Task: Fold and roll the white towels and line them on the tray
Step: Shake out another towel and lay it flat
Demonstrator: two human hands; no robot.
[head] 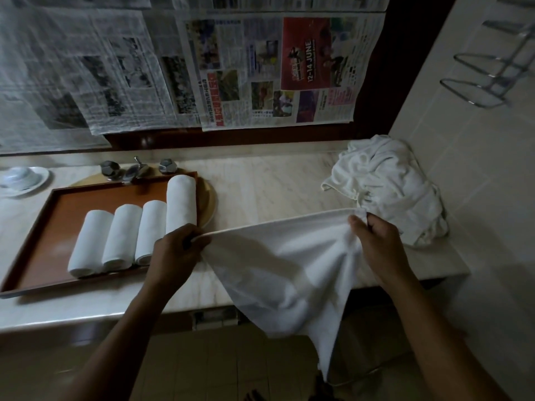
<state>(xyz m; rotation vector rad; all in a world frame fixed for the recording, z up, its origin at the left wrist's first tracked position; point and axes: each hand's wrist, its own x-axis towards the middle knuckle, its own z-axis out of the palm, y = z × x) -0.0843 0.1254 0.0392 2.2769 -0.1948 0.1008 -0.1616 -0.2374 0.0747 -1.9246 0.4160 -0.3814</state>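
Note:
A white towel (pixel 289 270) hangs spread between my hands over the counter's front edge, its lower corner dangling toward the floor. My left hand (pixel 176 250) pinches the towel's top left corner. My right hand (pixel 373 241) grips the top right corner. On the brown tray (pixel 49 218) at the left lie several rolled white towels (pixel 124 235) side by side, the rightmost one longer and reaching further back. A heap of unfolded white towels (pixel 390 186) sits at the counter's right end against the wall.
The marble counter (pixel 272 183) runs left to right. The tray lies over a sink with a chrome tap (pixel 136 169). A white dish (pixel 20 179) stands at the far left. Newspaper sheets (pixel 260 70) cover the mirror behind. A metal rack (pixel 492 65) juts from the right wall.

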